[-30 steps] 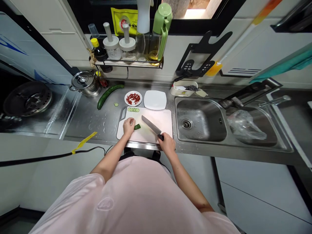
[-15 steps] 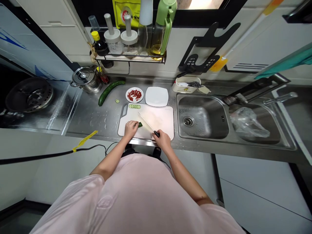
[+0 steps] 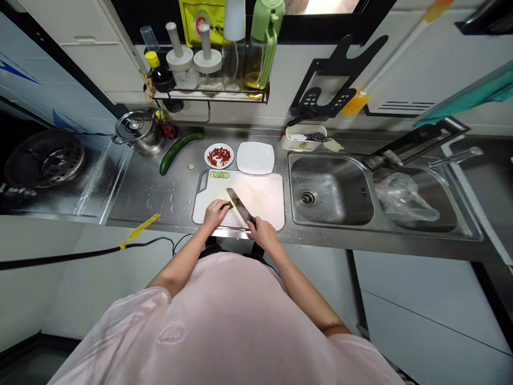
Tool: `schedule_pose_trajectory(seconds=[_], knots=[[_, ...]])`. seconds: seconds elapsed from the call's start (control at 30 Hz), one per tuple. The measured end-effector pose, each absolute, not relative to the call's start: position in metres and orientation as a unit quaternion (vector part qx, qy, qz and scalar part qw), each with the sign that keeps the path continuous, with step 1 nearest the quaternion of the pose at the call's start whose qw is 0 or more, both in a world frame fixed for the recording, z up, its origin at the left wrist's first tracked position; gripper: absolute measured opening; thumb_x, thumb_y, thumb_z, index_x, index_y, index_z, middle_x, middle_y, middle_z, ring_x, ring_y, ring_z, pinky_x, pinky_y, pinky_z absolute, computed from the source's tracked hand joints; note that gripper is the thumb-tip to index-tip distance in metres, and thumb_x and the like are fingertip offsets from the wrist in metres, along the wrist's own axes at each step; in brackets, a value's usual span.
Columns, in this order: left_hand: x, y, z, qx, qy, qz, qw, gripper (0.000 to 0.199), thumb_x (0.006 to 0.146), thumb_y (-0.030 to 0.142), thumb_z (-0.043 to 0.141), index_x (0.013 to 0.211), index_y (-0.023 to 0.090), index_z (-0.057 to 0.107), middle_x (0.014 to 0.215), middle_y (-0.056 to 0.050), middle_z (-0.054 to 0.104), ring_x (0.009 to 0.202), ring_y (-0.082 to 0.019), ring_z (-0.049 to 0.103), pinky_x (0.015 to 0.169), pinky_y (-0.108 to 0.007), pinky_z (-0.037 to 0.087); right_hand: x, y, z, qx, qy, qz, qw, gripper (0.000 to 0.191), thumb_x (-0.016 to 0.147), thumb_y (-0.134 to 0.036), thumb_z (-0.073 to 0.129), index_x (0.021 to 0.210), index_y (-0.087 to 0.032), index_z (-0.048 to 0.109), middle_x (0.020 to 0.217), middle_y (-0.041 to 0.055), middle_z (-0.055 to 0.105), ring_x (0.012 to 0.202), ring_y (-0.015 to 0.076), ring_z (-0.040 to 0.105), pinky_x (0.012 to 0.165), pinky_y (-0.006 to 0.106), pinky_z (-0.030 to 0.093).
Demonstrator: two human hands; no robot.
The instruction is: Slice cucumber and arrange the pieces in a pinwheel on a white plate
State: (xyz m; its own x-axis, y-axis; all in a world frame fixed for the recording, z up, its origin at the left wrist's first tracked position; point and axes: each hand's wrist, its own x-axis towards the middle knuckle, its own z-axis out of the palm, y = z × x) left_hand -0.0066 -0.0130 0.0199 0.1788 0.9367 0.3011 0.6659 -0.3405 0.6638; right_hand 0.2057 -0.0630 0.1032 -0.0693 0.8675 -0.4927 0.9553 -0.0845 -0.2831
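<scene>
My left hand point(image 3: 215, 214) is closed on a small green piece of cucumber point(image 3: 229, 205) on the white cutting board point(image 3: 266, 200). In my right hand point(image 3: 263, 233) is the black handle of a kitchen knife point(image 3: 240, 206); its broad blade tilts up and left, just right of the cucumber piece. A row of thin cucumber slices point(image 3: 219, 175) lies along the board's far left edge. Beyond the board are a small plate of chopped red pieces point(image 3: 218, 156) and a white square plate point(image 3: 255, 158). A long cucumber point(image 3: 176, 152) rests on the counter at the back left.
One loose cucumber slice point(image 3: 191, 166) is on the steel counter point(image 3: 160, 198). To the right is a sink point(image 3: 332, 187), with a plastic bag point(image 3: 404, 197) in its second basin. A lidded pot point(image 3: 138, 131) stands at the left, near a pan point(image 3: 44, 158). Bottles fill the rack point(image 3: 210, 98) above.
The knife blade has turned so that its flat side shows, and my right hand has shifted slightly left. My left hand stays on the cucumber piece. The whole view has moved slightly.
</scene>
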Motion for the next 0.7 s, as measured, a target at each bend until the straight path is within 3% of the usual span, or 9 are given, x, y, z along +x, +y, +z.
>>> schedule_pose_trajectory(seconds=[0.33,0.7], knots=[[-0.007,-0.011,0.014,0.766,0.520,0.343,0.157,0.021,0.088,0.031,0.051,0.102,0.020,0.062,0.097,-0.006,0.064,0.094,-0.017,0.058,0.086,-0.034,0.047,0.203,-0.059,0.108,0.673,0.681,-0.272,0.095,0.042,0.096,-0.048,0.025,0.111,-0.018,0.051,0.094,0.0102,0.065,0.089,0.0209,0.061,0.071,0.026,0.035],[-0.011,-0.008,0.008,0.758,0.525,0.361,0.140,0.021,0.089,0.029,0.049,0.101,0.021,0.065,0.097,-0.006,0.063,0.092,-0.016,0.057,0.085,-0.033,0.047,0.200,-0.059,0.109,0.663,0.706,-0.232,0.088,0.037,0.096,-0.046,0.026,0.105,-0.018,0.050,0.089,0.0093,0.066,0.082,0.0214,0.063,0.065,0.026,0.035]])
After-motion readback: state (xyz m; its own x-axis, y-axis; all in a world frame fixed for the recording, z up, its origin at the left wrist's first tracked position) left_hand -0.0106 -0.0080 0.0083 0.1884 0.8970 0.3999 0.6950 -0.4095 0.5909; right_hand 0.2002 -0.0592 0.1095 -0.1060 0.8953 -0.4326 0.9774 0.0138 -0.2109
